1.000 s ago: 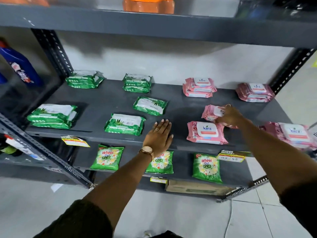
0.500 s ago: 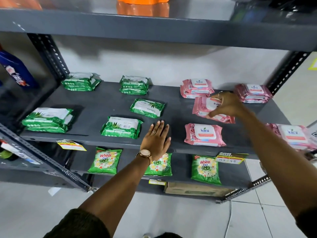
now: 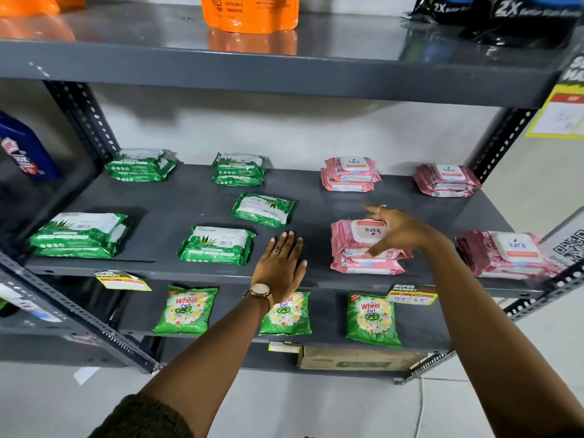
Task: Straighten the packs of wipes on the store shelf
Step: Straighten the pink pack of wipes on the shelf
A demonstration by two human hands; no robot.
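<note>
Green and pink packs of wipes lie on the grey middle shelf (image 3: 189, 200). My right hand (image 3: 398, 230) hovers with fingers spread over a pink pack (image 3: 350, 235) that lies upside-down on top of another pink pack (image 3: 366, 267) near the front edge; my thumb touches the stack's front. My left hand (image 3: 281, 263) rests flat and empty on the shelf's front edge. A single green pack (image 3: 262, 209) lies tilted mid-shelf, behind a straight one (image 3: 216, 245). More stacks sit at the front left (image 3: 79, 233), back (image 3: 238, 169), (image 3: 349, 173) and front right (image 3: 505, 252).
Green Wheel packets (image 3: 185, 309) and a cardboard box (image 3: 357, 358) sit on the shelves below. Price tags (image 3: 410, 295) hang from the shelf edge. An orange pouch (image 3: 249, 11) stands on the upper shelf, and a blue bottle (image 3: 25, 147) on the left rack. Perforated uprights (image 3: 85, 121) frame the shelf.
My right hand carried a loose pink pack from mid-shelf forward, set it on the front pink pack and opened. My left hand stayed flat on the shelf edge.
</note>
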